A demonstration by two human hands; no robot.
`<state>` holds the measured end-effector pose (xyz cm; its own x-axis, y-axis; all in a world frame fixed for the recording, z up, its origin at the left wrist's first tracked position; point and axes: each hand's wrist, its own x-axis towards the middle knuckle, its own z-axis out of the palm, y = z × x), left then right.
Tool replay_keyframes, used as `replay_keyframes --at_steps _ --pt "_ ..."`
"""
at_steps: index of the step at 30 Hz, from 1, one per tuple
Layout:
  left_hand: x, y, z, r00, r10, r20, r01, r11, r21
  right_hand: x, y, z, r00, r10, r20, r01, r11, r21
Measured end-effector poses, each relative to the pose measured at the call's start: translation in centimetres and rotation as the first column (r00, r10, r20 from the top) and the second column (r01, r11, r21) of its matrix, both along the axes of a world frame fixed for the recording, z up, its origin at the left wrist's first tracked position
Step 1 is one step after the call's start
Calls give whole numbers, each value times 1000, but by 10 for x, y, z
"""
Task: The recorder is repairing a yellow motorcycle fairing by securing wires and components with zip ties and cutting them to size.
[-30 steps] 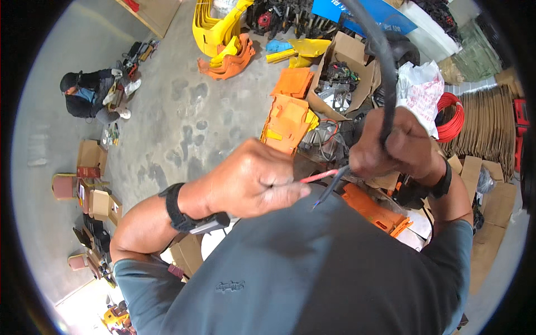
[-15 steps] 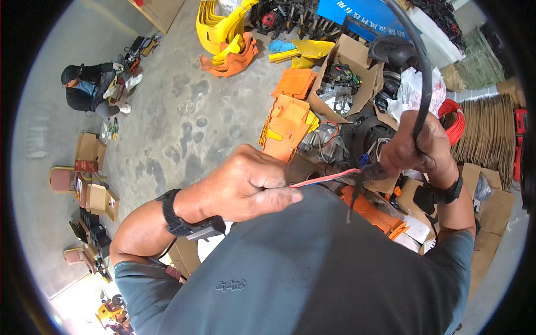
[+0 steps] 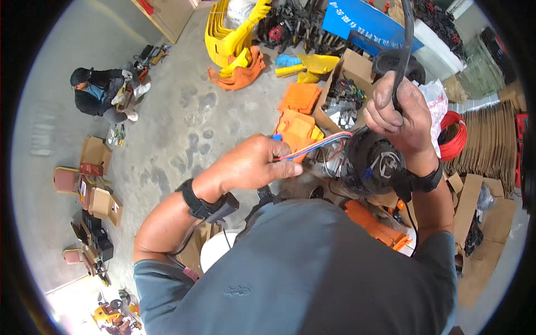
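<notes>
My left hand (image 3: pixel 251 163) is closed on a bundle of thin coloured wires (image 3: pixel 318 145), red, blue and whitish, pinched between thumb and fingers. A small blue piece (image 3: pixel 277 137) shows just above that hand. The wires slant up to the right toward my right hand (image 3: pixel 403 114). My right fingers are wrapped round a thick black cable (image 3: pixel 408 44), which rises past the top of the picture. Where wires and cable join is partly hidden at my right hand. A dark band with a small device sits on each wrist.
Ahead lie orange plastic panels (image 3: pixel 296 125), a carton of parts (image 3: pixel 349 64) and yellow plastic covers (image 3: pixel 220 39). A red cable coil (image 3: pixel 453 135) and stacked cardboard (image 3: pixel 484 142) are at the right. Another person (image 3: pixel 100 95) sits low at the far left, beside the wall.
Both hands have moved up and away from my body, my right hand also leftward. More of the coloured wires shows now, and the dark tail that hung below them is out of sight.
</notes>
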<state>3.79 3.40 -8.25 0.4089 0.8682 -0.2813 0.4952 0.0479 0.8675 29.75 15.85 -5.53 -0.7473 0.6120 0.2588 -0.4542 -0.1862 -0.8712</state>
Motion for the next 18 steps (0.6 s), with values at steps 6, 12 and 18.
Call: replay_keyframes --at_steps 6,12,18 --pt "-13 -2 -24 929 209 306 -195 978 -75 -10 21 -31 990 -142 25 142 990 -3" --pt "25 5 -21 497 116 860 -345 936 73 -44 9 -73 993 -81 89 99 972 -215" --pt "30 10 -10 389 -40 920 -201 971 127 -51 -1 -51 994 1 111 25 973 -231"
